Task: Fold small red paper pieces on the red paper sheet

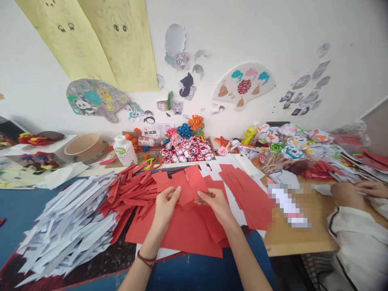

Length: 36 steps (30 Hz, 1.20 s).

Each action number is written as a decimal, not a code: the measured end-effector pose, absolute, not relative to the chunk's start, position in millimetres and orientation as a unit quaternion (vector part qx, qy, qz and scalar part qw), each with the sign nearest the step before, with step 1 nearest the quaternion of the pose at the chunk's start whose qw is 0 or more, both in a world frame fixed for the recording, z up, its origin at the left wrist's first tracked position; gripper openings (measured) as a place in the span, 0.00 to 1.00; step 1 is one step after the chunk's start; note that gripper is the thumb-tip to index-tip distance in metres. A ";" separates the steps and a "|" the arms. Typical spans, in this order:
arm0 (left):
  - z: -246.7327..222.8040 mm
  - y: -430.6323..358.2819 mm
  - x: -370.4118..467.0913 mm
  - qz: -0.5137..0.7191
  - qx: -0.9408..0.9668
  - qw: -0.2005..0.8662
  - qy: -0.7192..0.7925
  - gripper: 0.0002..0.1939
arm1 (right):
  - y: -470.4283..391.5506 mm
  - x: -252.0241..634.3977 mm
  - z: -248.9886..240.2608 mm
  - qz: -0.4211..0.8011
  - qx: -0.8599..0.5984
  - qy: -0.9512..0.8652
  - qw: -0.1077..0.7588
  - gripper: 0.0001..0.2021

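Observation:
Both my hands hold a red paper piece (188,186) above the middle of the desk. My left hand (167,204) pinches its left side between thumb and fingers. On its right side, my right hand (214,202) grips it the same way. A slit or gap shows at the paper's upper edge. Large red sheets (184,232) lie under my hands. Left of them is a heap of folded red strips (130,194), beside a big pile of folded white strips (72,226). More red sheets (247,194) with cut lines lie to the right.
Behind the papers stand a white bottle (125,151), yellow-handled scissors (153,162), red-and-white paper flowers (190,151) and a yellow bottle (250,134). A round basket (85,146) sits at the left. At the right, another person's arm (347,196) rests by the wooden table (297,242).

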<state>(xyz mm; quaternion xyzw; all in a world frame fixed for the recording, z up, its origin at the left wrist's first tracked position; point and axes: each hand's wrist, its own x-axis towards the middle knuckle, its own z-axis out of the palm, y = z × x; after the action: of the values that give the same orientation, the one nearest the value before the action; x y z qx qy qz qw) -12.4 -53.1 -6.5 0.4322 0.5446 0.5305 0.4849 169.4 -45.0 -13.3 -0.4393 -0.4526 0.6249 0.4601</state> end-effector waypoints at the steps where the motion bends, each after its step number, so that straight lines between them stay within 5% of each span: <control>1: -10.0 -54.3 -13.2 0.515 0.464 0.467 0.549 0.20 | -44.9 169.3 -12.0 0.625 -0.442 -0.456 0.453 0.19; 7: -18.5 -57.3 -19.4 0.467 0.556 0.350 0.592 0.26 | -41.6 177.7 -12.5 0.580 -0.462 -0.492 0.456 0.18; 13: -10.7 -59.1 -25.5 0.567 0.457 0.393 0.562 0.24 | -38.7 201.3 -20.4 0.531 -0.510 -0.453 0.502 0.21; 18: -10.8 -64.5 -4.3 0.494 0.519 0.445 0.538 0.16 | -55.2 194.5 -16.4 0.543 -0.487 -0.546 0.413 0.24; 24: -16.8 -71.1 5.8 0.417 0.610 0.313 0.596 0.12 | -73.8 173.4 -12.7 0.576 -0.424 -0.592 0.371 0.26; 31: -14.3 -62.2 -20.0 0.477 0.533 0.437 0.546 0.17 | -72.6 172.6 -12.9 0.569 -0.409 -0.618 0.356 0.26; 36: 6.9 -44.3 -54.0 0.431 0.519 0.158 0.721 0.17 | -55.0 201.5 -27.1 0.321 -0.598 -0.601 0.422 0.18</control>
<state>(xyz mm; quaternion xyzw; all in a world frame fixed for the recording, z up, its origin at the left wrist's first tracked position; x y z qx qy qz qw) -54.0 -44.3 6.9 0.5186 0.7213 0.4312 0.1579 201.5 -55.0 -27.1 -0.5981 -0.6007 0.3212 0.4221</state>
